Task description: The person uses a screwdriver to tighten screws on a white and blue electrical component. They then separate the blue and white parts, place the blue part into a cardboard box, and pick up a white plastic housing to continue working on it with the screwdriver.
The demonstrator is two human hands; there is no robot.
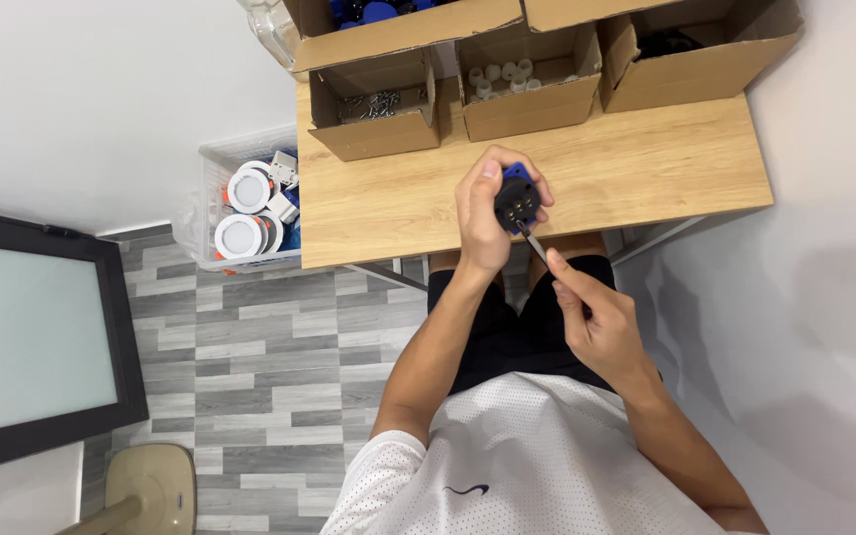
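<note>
My left hand (482, 213) grips a small black and blue electrical part (517, 196), held just above the front edge of the wooden table (646, 168). Small brass-coloured points show on the part's black face. My right hand (591, 317) holds a thin screwdriver (537, 246), its tip touching the lower edge of the part. Both hands are over my lap, close to the table's near edge.
Open cardboard boxes line the table's back: one with screws (374, 104), one with small white pieces (517, 79), one with dark items (686, 50). A clear plastic bin (245, 203) of round white lamp fittings sits on the floor at left. A dark-framed panel (32, 337) leans at far left.
</note>
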